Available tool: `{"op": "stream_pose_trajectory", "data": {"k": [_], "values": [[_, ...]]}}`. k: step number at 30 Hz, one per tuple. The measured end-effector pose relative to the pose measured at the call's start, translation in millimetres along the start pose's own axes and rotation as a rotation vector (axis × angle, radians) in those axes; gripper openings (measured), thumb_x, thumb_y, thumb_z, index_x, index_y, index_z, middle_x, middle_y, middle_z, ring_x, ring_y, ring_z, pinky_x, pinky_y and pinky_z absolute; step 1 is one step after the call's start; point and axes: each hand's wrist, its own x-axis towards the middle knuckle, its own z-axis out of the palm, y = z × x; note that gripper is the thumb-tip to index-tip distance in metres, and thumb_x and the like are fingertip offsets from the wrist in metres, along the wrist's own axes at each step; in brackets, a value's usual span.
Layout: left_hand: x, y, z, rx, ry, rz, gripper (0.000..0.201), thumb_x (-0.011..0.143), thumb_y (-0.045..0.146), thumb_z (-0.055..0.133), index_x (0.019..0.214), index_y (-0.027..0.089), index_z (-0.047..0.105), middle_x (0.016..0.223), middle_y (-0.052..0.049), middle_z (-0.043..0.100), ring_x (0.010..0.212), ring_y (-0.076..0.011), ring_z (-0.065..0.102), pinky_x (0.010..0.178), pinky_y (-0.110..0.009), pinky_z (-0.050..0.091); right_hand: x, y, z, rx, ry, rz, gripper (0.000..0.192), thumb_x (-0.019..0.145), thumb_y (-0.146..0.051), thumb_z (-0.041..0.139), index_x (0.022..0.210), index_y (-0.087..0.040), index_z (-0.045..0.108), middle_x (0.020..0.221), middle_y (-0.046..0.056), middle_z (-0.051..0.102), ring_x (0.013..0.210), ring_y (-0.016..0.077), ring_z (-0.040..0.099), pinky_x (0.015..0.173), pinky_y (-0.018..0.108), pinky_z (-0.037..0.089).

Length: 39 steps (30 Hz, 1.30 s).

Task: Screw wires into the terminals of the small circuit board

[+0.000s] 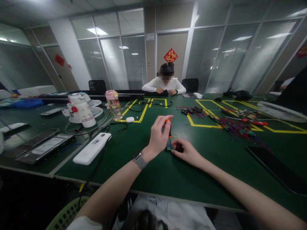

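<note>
My left hand [158,134], with a grey-banded watch at the wrist, is wrapped around the orange and black handle of a screwdriver [169,131]. The screwdriver stands nearly upright, its thin shaft pointing down at a small green circuit board [168,148] on the green table [148,179]. Whether the tip touches the board I cannot make out. Close by on the right, my right hand [185,151] has its thumb and fingers closed at the board's edge. The fingers hide part of the board.
Left stand a white power bank-like block [93,148], a white bottle [82,110] and a pink-lidded bottle [114,104]. Tangled red and blue wires [236,127] and a red screwdriver [254,121] lie right, beyond a dark flat panel [275,167]. A person [165,81] sits opposite.
</note>
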Motion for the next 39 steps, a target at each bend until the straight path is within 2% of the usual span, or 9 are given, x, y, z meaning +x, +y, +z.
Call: {"op": "stream_pose_trajectory", "data": {"k": [6, 18, 21, 26, 29, 33, 35, 39], "values": [[-0.5, -0.5, 0.6, 0.021, 0.001, 0.028, 0.025, 0.097, 0.024, 0.04, 0.112, 0.018, 0.059, 0.103, -0.007, 0.06, 0.091, -0.0153, 0.06, 0.078, -0.027, 0.049, 0.2, -1.4, -1.8, 0.025, -0.011, -0.048, 0.018, 0.077, -0.022, 0.062, 0.095, -0.017, 0.061, 0.077, 0.001, 0.058, 0.073, 0.0167, 0.055, 0.07, 0.03, 0.044], [0.6, -0.8, 0.5, 0.017, -0.01, 0.003, 0.026, 0.097, 0.026, 0.04, 0.112, 0.017, 0.059, 0.1, -0.007, 0.061, 0.088, -0.0148, 0.062, 0.076, -0.026, 0.05, 1.9, 1.2, -1.5, 0.045, -0.023, -0.014, 0.016, 0.078, -0.023, 0.061, 0.09, -0.016, 0.068, 0.079, 0.004, 0.061, 0.074, 0.0183, 0.057, 0.07, 0.031, 0.045], [-0.6, -1.3, 0.9, -0.047, -0.019, -0.021, 0.029, 0.098, 0.027, 0.04, 0.117, 0.017, 0.058, 0.101, -0.006, 0.063, 0.081, -0.0127, 0.064, 0.074, -0.025, 0.051, 2.2, 0.8, -1.3, 0.059, -0.025, 0.001, 0.015, 0.077, -0.023, 0.061, 0.089, -0.016, 0.068, 0.08, 0.004, 0.062, 0.074, 0.0181, 0.058, 0.07, 0.031, 0.045], [-2.1, -4.7, 3.2, -0.185, -0.056, -0.068, 0.036, 0.098, 0.03, 0.04, 0.129, 0.019, 0.052, 0.111, -0.009, 0.065, 0.087, -0.0146, 0.067, 0.075, -0.026, 0.055, 2.7, 3.5, -0.4, 0.086, -0.019, 0.024, 0.012, 0.076, -0.023, 0.063, 0.085, -0.016, 0.068, 0.08, 0.004, 0.063, 0.074, 0.0177, 0.058, 0.069, 0.03, 0.046], [-1.6, -6.0, 4.5, -0.191, -0.041, -0.055, 0.035, 0.094, 0.03, 0.048, 0.128, 0.02, 0.054, 0.104, -0.007, 0.066, 0.082, -0.0135, 0.067, 0.074, -0.025, 0.056, 3.0, 5.4, 0.3, 0.101, -0.019, 0.029, 0.011, 0.076, -0.023, 0.064, 0.082, -0.016, 0.068, 0.08, 0.004, 0.063, 0.075, 0.0176, 0.059, 0.07, 0.03, 0.046], [-0.2, -5.4, 3.0, -0.098, -0.035, -0.009, 0.03, 0.09, 0.03, 0.056, 0.118, 0.022, 0.062, 0.093, -0.004, 0.062, 0.079, -0.0123, 0.062, 0.072, -0.024, 0.054, 3.4, 5.9, 0.6, 0.104, -0.013, 0.041, 0.011, 0.076, -0.024, 0.065, 0.081, -0.016, 0.07, 0.078, 0.003, 0.063, 0.073, 0.0167, 0.058, 0.068, 0.029, 0.046], [0.2, -5.0, 1.8, -0.084, -0.069, -0.01, 0.031, 0.093, 0.029, 0.051, 0.123, 0.023, 0.06, 0.096, -0.005, 0.062, 0.083, -0.0131, 0.062, 0.074, -0.025, 0.053, 3.8, 5.5, 0.3, 0.106, -0.012, 0.04, 0.011, 0.075, -0.024, 0.065, 0.081, -0.016, 0.07, 0.077, 0.003, 0.063, 0.072, 0.0163, 0.058, 0.067, 0.029, 0.046], [1.5, -4.6, 2.3, -0.168, -0.142, -0.021, 0.038, 0.097, 0.022, 0.041, 0.134, 0.024, 0.049, 0.116, -0.008, 0.06, 0.094, -0.0147, 0.063, 0.078, -0.026, 0.053, 4.4, 4.4, -0.4, 0.114, -0.033, 0.03, 0.012, 0.075, -0.026, 0.064, 0.08, -0.016, 0.069, 0.078, 0.004, 0.063, 0.073, 0.017, 0.059, 0.068, 0.029, 0.046]]}}
